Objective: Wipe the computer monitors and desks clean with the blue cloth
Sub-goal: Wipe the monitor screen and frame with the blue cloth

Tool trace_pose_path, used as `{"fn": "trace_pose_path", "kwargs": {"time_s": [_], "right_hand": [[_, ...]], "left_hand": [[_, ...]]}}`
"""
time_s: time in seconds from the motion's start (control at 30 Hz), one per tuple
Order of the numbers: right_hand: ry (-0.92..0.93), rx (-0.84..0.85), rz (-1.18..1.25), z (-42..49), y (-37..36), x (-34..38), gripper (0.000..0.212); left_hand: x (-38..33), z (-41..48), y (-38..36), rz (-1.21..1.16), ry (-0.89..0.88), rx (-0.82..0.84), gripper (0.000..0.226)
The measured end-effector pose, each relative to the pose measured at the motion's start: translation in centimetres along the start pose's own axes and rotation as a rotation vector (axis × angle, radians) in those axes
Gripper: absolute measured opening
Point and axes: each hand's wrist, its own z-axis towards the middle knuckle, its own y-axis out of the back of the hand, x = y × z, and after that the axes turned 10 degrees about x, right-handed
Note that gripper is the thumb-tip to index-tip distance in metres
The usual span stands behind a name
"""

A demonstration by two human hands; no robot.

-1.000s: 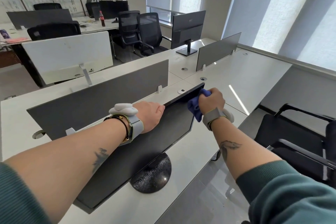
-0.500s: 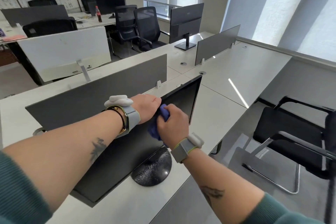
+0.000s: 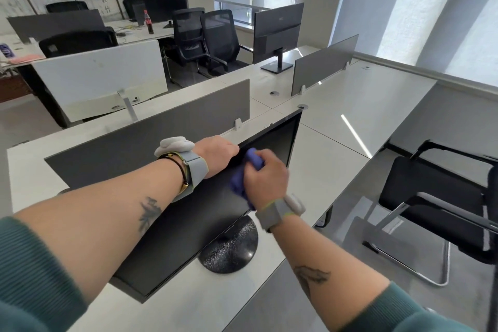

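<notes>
While the blue cloth (image 3: 239, 183) sits bunched in the gripping right hand (image 3: 266, 180), pressed on the dark monitor (image 3: 188, 237) screen near its top edge, the left hand (image 3: 215, 155) clasps that edge just beside it. Steadying the monitor on the worktop (image 3: 323, 159) this way should allow firm, overlapping strokes.

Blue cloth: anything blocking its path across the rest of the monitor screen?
Leftward, yes: the left hand grips the monitor by its top edge right beside the blue cloth, and its forearm crosses in front of the screen's left part. Rightward and downward from the right hand holding the cloth, nothing visible blocks the screen.
</notes>
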Motion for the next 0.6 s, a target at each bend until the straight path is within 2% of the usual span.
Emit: {"fn": "trace_pose_path", "kwargs": {"time_s": [0.1, 0.17, 0.27, 0.37, 0.43, 0.47, 0.53, 0.6], "right_hand": [[-0.246, -0.129, 0.194, 3.6, 1.6, -0.5, 0.006], [-0.268, -0.136, 0.203, 3.7, 1.2, -0.3, 0.006], [-0.109, -0.119, 0.086, 0.0, -1.8, 1.3, 0.019], [0.124, 0.001, 0.059, -4.2, -3.4, 2.6, 0.019], [0.188, 0.044, 0.036, -4.5, -3.0, 2.2, 0.015], [0.163, 0.026, 0.027, -3.9, -2.5, 2.0, 0.013], [0.018, -0.056, 0.039, -2.0, -1.4, 1.7, 0.015], [-0.127, -0.123, 0.117, -0.6, -0.8, 1.7, 0.009]], "left_hand": [[-0.2, -0.1, 0.1, 0.025, 0.022, 0.003, 0.034], [-0.3, -0.1, 0.1, 0.044, 0.038, 0.005, 0.035], [0.1, 0.0, 0.1, 0.031, 0.024, -0.019, 0.035], [0.9, 0.3, 0.1, 0.008, -0.004, -0.025, 0.032], [1.1, 0.4, 0.2, -0.005, 0.002, -0.002, 0.032], [0.9, 0.2, 0.3, -0.005, -0.001, 0.008, 0.032], [0.6, -0.1, 0.4, -0.012, 0.007, 0.023, 0.034], [0.2, -0.6, 0.7, -0.022, 0.057, 0.051, 0.04]]}}
